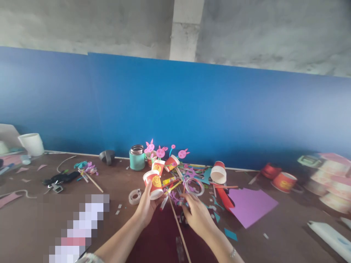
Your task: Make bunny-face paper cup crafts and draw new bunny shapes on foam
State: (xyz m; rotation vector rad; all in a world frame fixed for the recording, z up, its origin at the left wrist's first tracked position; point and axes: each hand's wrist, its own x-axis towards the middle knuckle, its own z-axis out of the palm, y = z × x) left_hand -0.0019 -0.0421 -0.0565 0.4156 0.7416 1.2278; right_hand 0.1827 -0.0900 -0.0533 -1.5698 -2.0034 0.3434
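Observation:
My left hand (pixel 148 210) is closed around a red and white paper cup (pixel 153 184) with a yellow print, tilted, its rim up. My right hand (pixel 196 212) hovers at the clutter to the right, thumb and fingers curled near purple paper cutouts (pixel 178 199); what they hold is too small to make out. Between the hands runs a long thin wooden stick (pixel 178 226). A marker with a red end (pixel 163 203) lies beside my left fingertips. Behind the held cup, more paper cups (pixel 158 167) carry pink animal-face cutouts (pixel 160 152) on stems.
A teal thermos (pixel 137 160) stands by the blue partition (pixel 192 109). A tape roll (pixel 135 196) lies left of my left hand, a clear ring-shaped roll (pixel 194 186) beyond my right. Purple paper (pixel 253 206), paper scraps and a tipped cup (pixel 218 172) lie right.

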